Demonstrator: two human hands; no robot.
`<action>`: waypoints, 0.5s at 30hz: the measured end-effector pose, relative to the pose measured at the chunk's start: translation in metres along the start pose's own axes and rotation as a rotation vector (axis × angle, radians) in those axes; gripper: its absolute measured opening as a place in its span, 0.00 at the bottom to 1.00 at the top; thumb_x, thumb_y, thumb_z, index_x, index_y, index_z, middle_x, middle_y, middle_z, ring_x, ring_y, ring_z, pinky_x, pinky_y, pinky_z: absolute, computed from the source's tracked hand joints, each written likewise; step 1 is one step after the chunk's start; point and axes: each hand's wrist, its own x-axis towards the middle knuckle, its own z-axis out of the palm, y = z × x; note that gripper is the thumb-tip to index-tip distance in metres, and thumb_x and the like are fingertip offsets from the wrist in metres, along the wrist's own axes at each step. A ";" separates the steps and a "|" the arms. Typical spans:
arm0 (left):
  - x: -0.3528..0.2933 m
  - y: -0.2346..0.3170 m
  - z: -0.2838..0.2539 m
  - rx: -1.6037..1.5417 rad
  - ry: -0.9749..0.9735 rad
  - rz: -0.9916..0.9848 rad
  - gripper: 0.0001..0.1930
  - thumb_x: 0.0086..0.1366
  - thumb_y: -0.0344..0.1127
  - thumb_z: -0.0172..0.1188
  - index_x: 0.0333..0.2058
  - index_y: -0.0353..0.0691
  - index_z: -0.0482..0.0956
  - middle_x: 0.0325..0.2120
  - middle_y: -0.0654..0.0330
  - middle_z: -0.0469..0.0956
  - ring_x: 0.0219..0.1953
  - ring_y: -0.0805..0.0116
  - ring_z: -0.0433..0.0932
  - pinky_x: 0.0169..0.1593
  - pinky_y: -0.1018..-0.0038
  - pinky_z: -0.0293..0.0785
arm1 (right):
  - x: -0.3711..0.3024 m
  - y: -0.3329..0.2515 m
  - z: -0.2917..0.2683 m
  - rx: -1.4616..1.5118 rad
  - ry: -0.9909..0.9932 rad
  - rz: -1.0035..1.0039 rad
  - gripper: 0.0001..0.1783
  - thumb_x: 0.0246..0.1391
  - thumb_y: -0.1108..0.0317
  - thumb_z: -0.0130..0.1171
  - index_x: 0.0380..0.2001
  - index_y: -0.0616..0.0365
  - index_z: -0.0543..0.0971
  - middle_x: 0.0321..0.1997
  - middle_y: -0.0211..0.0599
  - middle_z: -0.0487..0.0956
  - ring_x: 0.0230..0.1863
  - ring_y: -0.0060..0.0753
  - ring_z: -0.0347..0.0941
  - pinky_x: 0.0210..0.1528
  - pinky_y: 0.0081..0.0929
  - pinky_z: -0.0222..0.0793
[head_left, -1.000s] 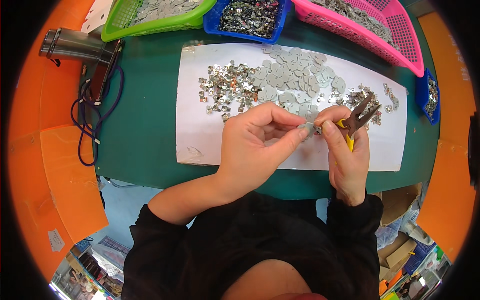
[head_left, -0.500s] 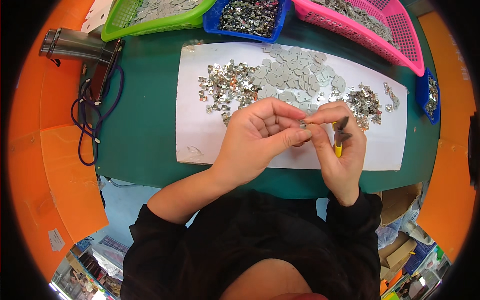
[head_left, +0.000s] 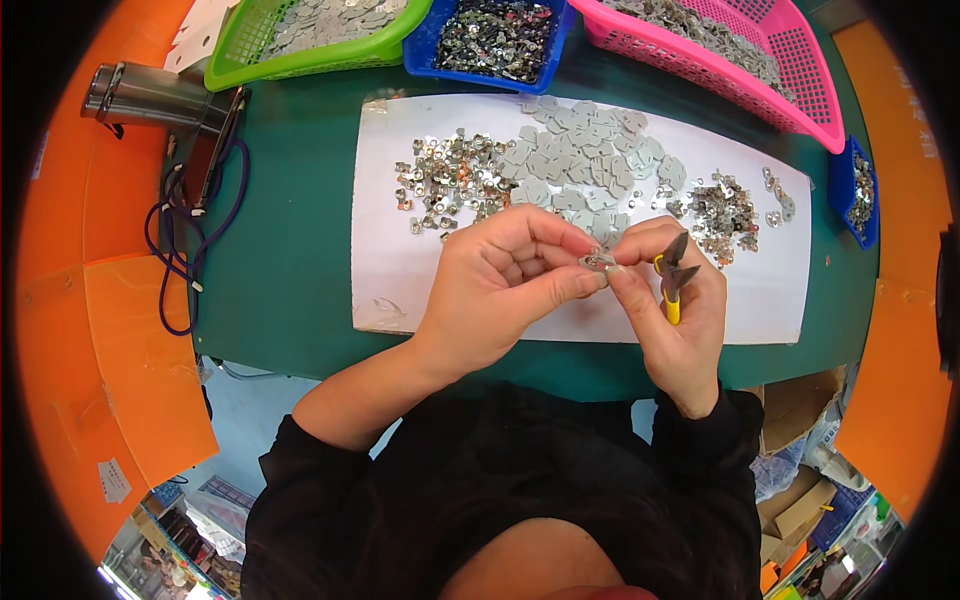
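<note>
My left hand pinches a small silvery metal piece between thumb and fingertips. My right hand meets it from the right, its fingertips touching the same piece, while small pliers with yellow handles stay tucked in that palm, jaws pointing up. Both hands hover over a white paper sheet on the green tabletop. Behind the hands lie a pile of small shiny metal parts, a spread of flat grey plates and another small shiny heap.
Along the far edge stand a green basket, a blue tray and a pink basket, all holding metal parts. A small blue tray sits at right. A metal tool with a dark cable lies at left.
The pliers, earlier sticking out open to the right of my right hand, are now tucked upright in the palm. My right fingertips have closed onto the small piece held by my left hand.
</note>
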 end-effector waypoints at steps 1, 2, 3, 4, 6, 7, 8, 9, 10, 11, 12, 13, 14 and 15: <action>0.000 -0.002 -0.001 0.017 -0.004 0.010 0.12 0.61 0.20 0.64 0.42 0.30 0.74 0.37 0.53 0.81 0.40 0.70 0.82 0.46 0.76 0.80 | 0.000 0.000 -0.001 -0.008 -0.017 0.002 0.06 0.52 0.80 0.62 0.34 0.65 0.77 0.36 0.35 0.73 0.36 0.23 0.70 0.39 0.19 0.65; -0.001 -0.002 -0.001 0.034 -0.008 0.021 0.12 0.61 0.20 0.64 0.42 0.30 0.74 0.38 0.53 0.81 0.40 0.70 0.82 0.46 0.76 0.79 | 0.000 0.001 -0.001 -0.017 -0.034 0.004 0.06 0.52 0.80 0.62 0.34 0.65 0.77 0.36 0.35 0.74 0.36 0.23 0.70 0.39 0.19 0.66; -0.001 -0.002 -0.002 0.036 -0.006 0.024 0.12 0.61 0.20 0.64 0.42 0.30 0.74 0.38 0.53 0.81 0.40 0.70 0.82 0.46 0.76 0.79 | 0.000 0.001 -0.001 -0.015 -0.036 0.001 0.06 0.52 0.80 0.62 0.34 0.65 0.77 0.36 0.35 0.74 0.36 0.23 0.70 0.39 0.19 0.66; 0.000 0.000 -0.002 0.047 -0.018 -0.019 0.11 0.61 0.20 0.63 0.42 0.29 0.74 0.38 0.53 0.81 0.40 0.70 0.82 0.46 0.76 0.79 | -0.001 0.002 -0.001 -0.024 -0.036 -0.019 0.06 0.52 0.80 0.62 0.35 0.64 0.77 0.36 0.35 0.74 0.36 0.23 0.70 0.39 0.19 0.66; 0.000 0.000 -0.001 0.059 -0.030 -0.060 0.11 0.62 0.21 0.63 0.43 0.29 0.74 0.38 0.53 0.81 0.40 0.70 0.82 0.47 0.76 0.79 | -0.002 0.000 -0.002 -0.032 -0.036 -0.042 0.07 0.52 0.81 0.61 0.35 0.64 0.77 0.36 0.35 0.74 0.36 0.23 0.71 0.39 0.19 0.66; -0.001 -0.003 -0.001 0.031 -0.071 -0.059 0.09 0.63 0.23 0.62 0.42 0.29 0.75 0.36 0.55 0.82 0.40 0.72 0.82 0.44 0.78 0.78 | -0.003 -0.001 -0.001 -0.002 -0.030 -0.038 0.07 0.51 0.81 0.61 0.35 0.64 0.77 0.36 0.35 0.74 0.36 0.23 0.71 0.39 0.19 0.67; -0.001 -0.005 0.000 0.004 -0.112 -0.057 0.08 0.64 0.24 0.62 0.41 0.29 0.77 0.35 0.58 0.82 0.39 0.75 0.81 0.41 0.81 0.77 | -0.003 -0.001 -0.001 0.027 -0.025 -0.034 0.07 0.51 0.81 0.62 0.34 0.63 0.76 0.36 0.35 0.74 0.36 0.23 0.71 0.39 0.19 0.67; -0.002 -0.004 -0.001 0.006 -0.111 -0.055 0.08 0.64 0.24 0.62 0.41 0.29 0.77 0.35 0.58 0.82 0.39 0.75 0.81 0.41 0.81 0.77 | -0.003 0.000 -0.001 0.029 -0.025 -0.037 0.07 0.51 0.81 0.62 0.34 0.63 0.76 0.36 0.35 0.74 0.36 0.23 0.71 0.39 0.19 0.67; -0.003 -0.003 -0.002 0.113 -0.119 -0.033 0.07 0.64 0.25 0.62 0.40 0.29 0.78 0.34 0.58 0.82 0.38 0.76 0.81 0.40 0.81 0.77 | -0.003 0.000 -0.002 0.023 -0.031 -0.041 0.08 0.50 0.81 0.62 0.34 0.63 0.76 0.36 0.35 0.74 0.36 0.23 0.71 0.39 0.19 0.67; -0.003 -0.003 -0.003 0.221 -0.126 -0.011 0.06 0.65 0.25 0.61 0.39 0.29 0.79 0.33 0.59 0.82 0.37 0.76 0.81 0.39 0.81 0.77 | -0.003 0.001 -0.003 0.017 -0.036 -0.045 0.08 0.50 0.82 0.62 0.34 0.62 0.76 0.36 0.34 0.74 0.36 0.23 0.72 0.39 0.19 0.67; -0.003 -0.001 -0.003 0.222 -0.127 -0.011 0.06 0.65 0.25 0.61 0.39 0.29 0.79 0.33 0.59 0.82 0.37 0.76 0.81 0.39 0.81 0.77 | -0.004 -0.001 -0.005 0.018 -0.035 -0.045 0.08 0.50 0.82 0.62 0.34 0.62 0.76 0.36 0.34 0.74 0.36 0.23 0.72 0.39 0.19 0.67; -0.003 0.003 -0.002 0.288 -0.134 0.039 0.06 0.65 0.25 0.61 0.38 0.29 0.80 0.32 0.59 0.83 0.36 0.77 0.81 0.37 0.81 0.77 | -0.004 -0.004 -0.007 -0.030 -0.063 -0.045 0.09 0.49 0.81 0.62 0.34 0.62 0.76 0.36 0.34 0.74 0.37 0.24 0.72 0.39 0.19 0.67; -0.003 0.005 -0.001 0.354 -0.141 0.089 0.05 0.65 0.25 0.61 0.37 0.29 0.81 0.31 0.59 0.83 0.34 0.77 0.81 0.36 0.81 0.77 | -0.004 -0.006 -0.009 -0.077 -0.091 -0.044 0.09 0.48 0.81 0.63 0.34 0.62 0.76 0.36 0.35 0.74 0.37 0.24 0.72 0.39 0.19 0.67; -0.004 0.007 -0.001 0.355 -0.140 0.089 0.05 0.65 0.25 0.61 0.37 0.29 0.81 0.31 0.59 0.83 0.34 0.77 0.81 0.36 0.81 0.77 | -0.003 -0.008 -0.011 -0.076 -0.091 -0.045 0.09 0.48 0.81 0.63 0.34 0.62 0.76 0.36 0.35 0.74 0.37 0.24 0.72 0.39 0.19 0.67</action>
